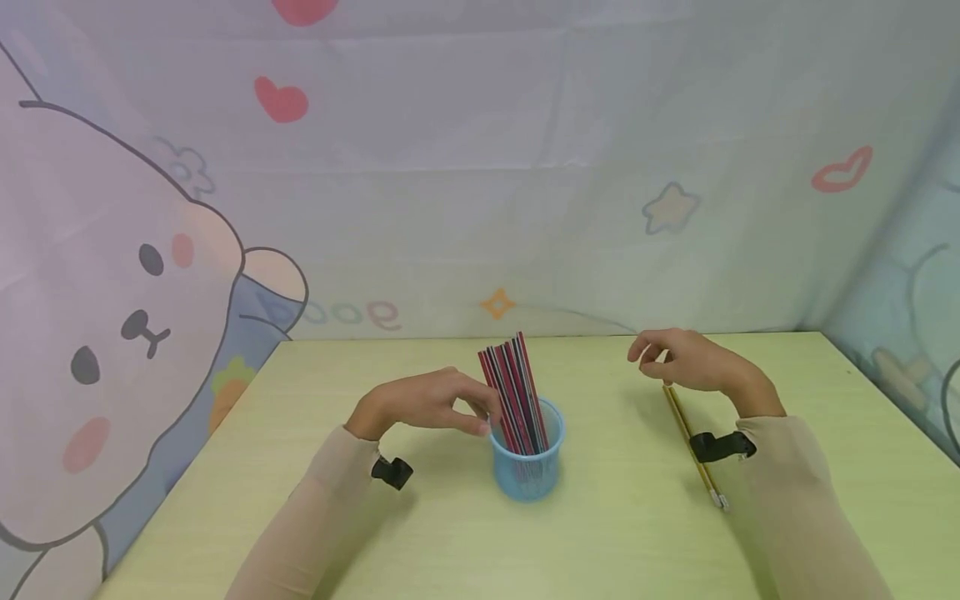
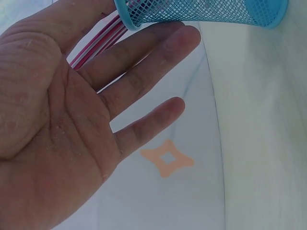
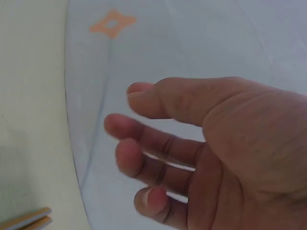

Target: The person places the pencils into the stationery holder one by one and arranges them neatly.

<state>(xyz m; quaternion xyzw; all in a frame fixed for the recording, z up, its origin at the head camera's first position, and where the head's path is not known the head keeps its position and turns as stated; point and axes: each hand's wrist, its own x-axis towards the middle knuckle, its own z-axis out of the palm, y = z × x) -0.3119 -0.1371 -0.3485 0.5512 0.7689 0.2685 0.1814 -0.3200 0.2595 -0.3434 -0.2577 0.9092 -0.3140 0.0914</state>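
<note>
A blue mesh pen cup (image 1: 527,479) stands upright on the table, with a bundle of thin red, black and white pencil-like sticks (image 1: 517,400) leaning to the left in it. My left hand (image 1: 438,400) is at the cup's left rim, its fingertips beside the sticks. In the left wrist view those fingers (image 2: 139,81) are spread and nearly straight, close against the cup's wall; part of the index finger is hidden. Off to the right, my right hand (image 1: 693,360) hovers with loosely bent fingers and nothing between them. Below it lie two yellow pencils (image 1: 680,417), side by side.
The pale yellow table (image 1: 450,542) ends at the back against a printed cloth (image 1: 465,167) with a bear, hearts and stars. Each wrist wears a black strap (image 1: 716,447). A dark cable (image 1: 950,408) hangs at the far right edge.
</note>
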